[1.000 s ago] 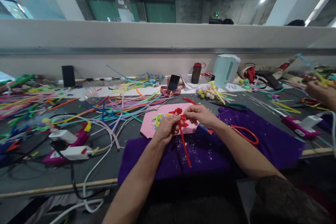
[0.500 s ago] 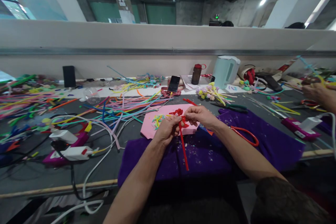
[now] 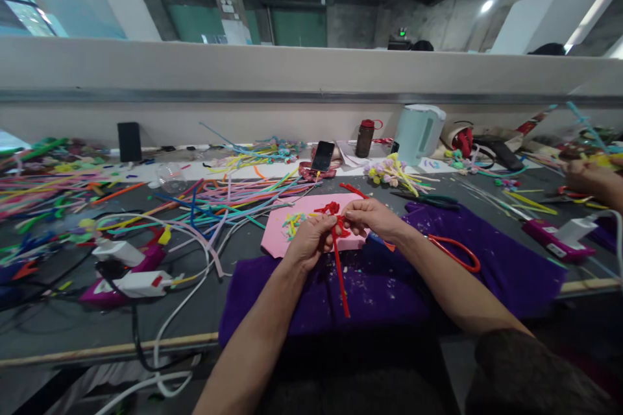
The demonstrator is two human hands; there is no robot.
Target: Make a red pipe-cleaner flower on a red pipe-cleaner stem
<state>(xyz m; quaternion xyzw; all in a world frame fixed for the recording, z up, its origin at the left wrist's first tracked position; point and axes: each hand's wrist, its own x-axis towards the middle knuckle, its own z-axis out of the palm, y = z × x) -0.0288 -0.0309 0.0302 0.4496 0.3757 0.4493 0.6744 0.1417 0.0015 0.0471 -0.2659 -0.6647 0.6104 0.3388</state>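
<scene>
Above the pink foam sheet (image 3: 311,207), the person's left hand (image 3: 309,241) and right hand (image 3: 370,217) meet around a red pipe cleaner (image 3: 339,269). The fingers of both hands are closed on its twisted upper part, which sits just over the sheet's near edge, while the straight tail hangs down toward the person across the purple cloth (image 3: 389,285). Holding the twist from both sides would keep the bent shape from springing loose, and the free tail is left clear of the work. Orange-handled scissors (image 3: 452,249) lie to the right of the sheet on the cloth, within reach of the right hand. Loose coloured pipe cleaners (image 3: 219,198) spread to the left of the sheet, and glue guns (image 3: 124,272) rest farther left on the counter (image 3: 204,298). Another person's hand (image 3: 591,178) works far right of the sheet.

Compared with half a second ago, the hands have barely shifted; the tail now hangs at a slightly different angle, reaching a touch lower.
</scene>
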